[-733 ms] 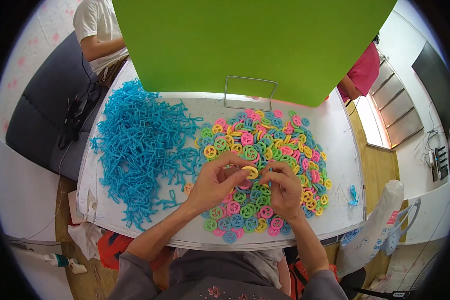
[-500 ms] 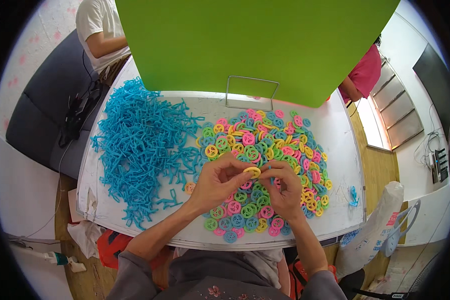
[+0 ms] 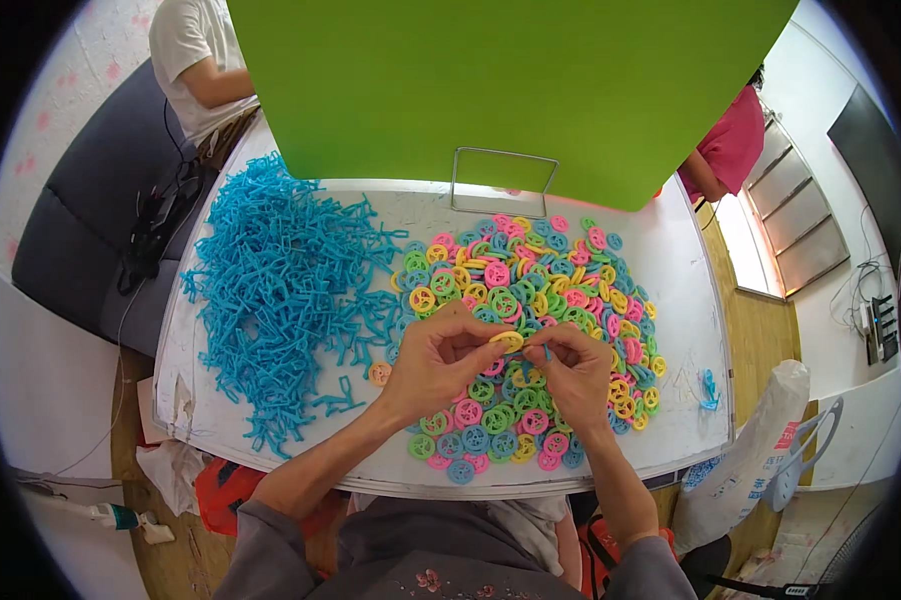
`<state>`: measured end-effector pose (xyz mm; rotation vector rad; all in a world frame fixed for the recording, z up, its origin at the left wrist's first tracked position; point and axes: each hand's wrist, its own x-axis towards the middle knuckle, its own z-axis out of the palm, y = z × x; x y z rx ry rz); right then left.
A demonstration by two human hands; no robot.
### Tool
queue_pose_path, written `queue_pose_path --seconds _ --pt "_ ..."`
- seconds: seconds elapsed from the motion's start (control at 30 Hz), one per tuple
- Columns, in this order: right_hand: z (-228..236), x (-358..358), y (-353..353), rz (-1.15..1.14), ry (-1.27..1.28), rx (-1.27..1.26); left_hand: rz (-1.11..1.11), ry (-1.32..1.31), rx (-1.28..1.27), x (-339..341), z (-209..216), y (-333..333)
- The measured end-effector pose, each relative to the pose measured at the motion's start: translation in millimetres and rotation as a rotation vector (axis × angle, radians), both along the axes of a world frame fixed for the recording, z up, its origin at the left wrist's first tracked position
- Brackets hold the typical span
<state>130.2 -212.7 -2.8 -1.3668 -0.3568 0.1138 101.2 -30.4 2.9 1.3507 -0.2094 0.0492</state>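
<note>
Above the front of a pile of small spoked plastic wheels (image 3: 505,410) in pink, green, yellow and blue, my two hands meet. My left hand (image 3: 435,365) pinches a yellow plastic wheel (image 3: 507,342) between thumb and fingers, seen nearly edge-on. Close beside it, my right hand (image 3: 575,375) is closed in a pinch on a small blue plastic piece (image 3: 543,352), mostly covered by the fingers. Whether the blue piece touches the yellow wheel, I cannot tell. To the left lies a big heap of blue forked plastic pieces (image 3: 290,290).
A large green panel (image 3: 510,90) stands across the back of the white table (image 3: 670,430), with a metal wire stand (image 3: 505,212) at its foot. One loose blue piece (image 3: 709,390) lies at the right edge. Two people sit beyond the panel, left and right.
My right hand has shifted slightly right and down, with its fingers drawn closer together around the blue piece. My left hand stays almost in place with the yellow wheel.
</note>
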Motion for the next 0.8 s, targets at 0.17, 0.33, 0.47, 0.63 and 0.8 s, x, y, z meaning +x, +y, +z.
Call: queue_pose_path --seconds 0.17,0.33,0.47,0.63,0.8 --pt "5 0 -1 0.003 0.098 -0.032 -0.009 0.112 -0.025 1 0 2" --pt "6 1 0 0.015 0.211 -0.063 0.035 0.119 -0.036 -1 -4 -1" --pt "-9 3 -1 0.000 0.167 -0.037 0.052 0.102 -0.046 -2 -1 -3" --pt "-7 3 -3 0.069 0.296 0.094 0.046 0.134 -0.040 -3 -5 -3" --pt "-11 3 -2 0.028 0.273 0.061 0.060 0.111 -0.055 -4 -1 -6"
